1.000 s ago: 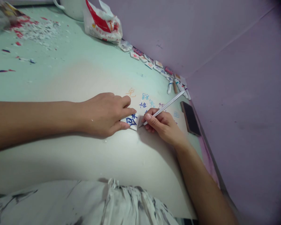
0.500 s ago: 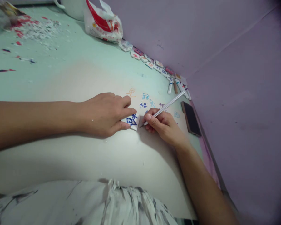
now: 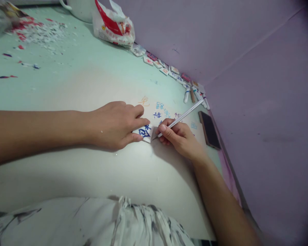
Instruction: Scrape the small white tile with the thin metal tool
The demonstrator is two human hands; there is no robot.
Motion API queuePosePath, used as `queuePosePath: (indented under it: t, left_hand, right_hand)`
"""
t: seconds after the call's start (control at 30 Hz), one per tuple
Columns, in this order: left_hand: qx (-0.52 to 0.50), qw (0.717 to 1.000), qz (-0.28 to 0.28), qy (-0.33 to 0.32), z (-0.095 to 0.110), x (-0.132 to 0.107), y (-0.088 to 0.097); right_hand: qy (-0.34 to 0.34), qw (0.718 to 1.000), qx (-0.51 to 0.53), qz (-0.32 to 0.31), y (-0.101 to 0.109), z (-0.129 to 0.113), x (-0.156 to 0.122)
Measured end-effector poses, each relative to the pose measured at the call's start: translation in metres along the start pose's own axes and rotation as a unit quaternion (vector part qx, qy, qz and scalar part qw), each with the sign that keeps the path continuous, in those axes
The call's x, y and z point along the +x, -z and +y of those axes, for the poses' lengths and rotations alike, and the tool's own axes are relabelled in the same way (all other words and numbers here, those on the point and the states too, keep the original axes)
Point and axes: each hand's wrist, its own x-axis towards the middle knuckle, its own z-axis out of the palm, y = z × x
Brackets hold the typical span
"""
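Observation:
A small white eraser block [image 3: 145, 132] with a dark blue character on its face lies flat on the table. My left hand [image 3: 118, 124] holds it down, thumb at its near edge and index finger at its far edge. In my right hand [image 3: 174, 135] is a slim silver craft knife [image 3: 181, 118], gripped like a pen and slanting up to the right. Its thin dark tip is at the block's right edge; whether it cuts in cannot be told. Beyond the hands, coloured characters [image 3: 157, 115] are written on the tabletop, some hidden behind my right hand.
A phone [image 3: 209, 130] lies at the table's right edge. Several carved blocks [image 3: 172, 74] and markers [image 3: 187, 95] line the purple wall [image 3: 259, 102]. At the back stand a plastic bag [image 3: 114, 25] and a white mug [image 3: 79, 10]. White and red shavings [image 3: 43, 32] cover the far left.

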Motion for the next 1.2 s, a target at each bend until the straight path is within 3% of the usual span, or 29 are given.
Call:
queuePosePath:
  t: [0.7, 1.2]
  left_hand:
    - [-0.001, 1.000, 0.017, -0.010, -0.0014, -0.0004, -0.0021]
    - [0.011, 1.000, -0.010, 0.002, 0.0007, 0.0002, 0.0014]
  right_hand:
    - [0.002, 1.000, -0.010, -0.001, 0.0006, -0.0004, 0.0002]
    - [0.008, 1.000, 0.001, -0.003, 0.0004, -0.0003, 0.0006]
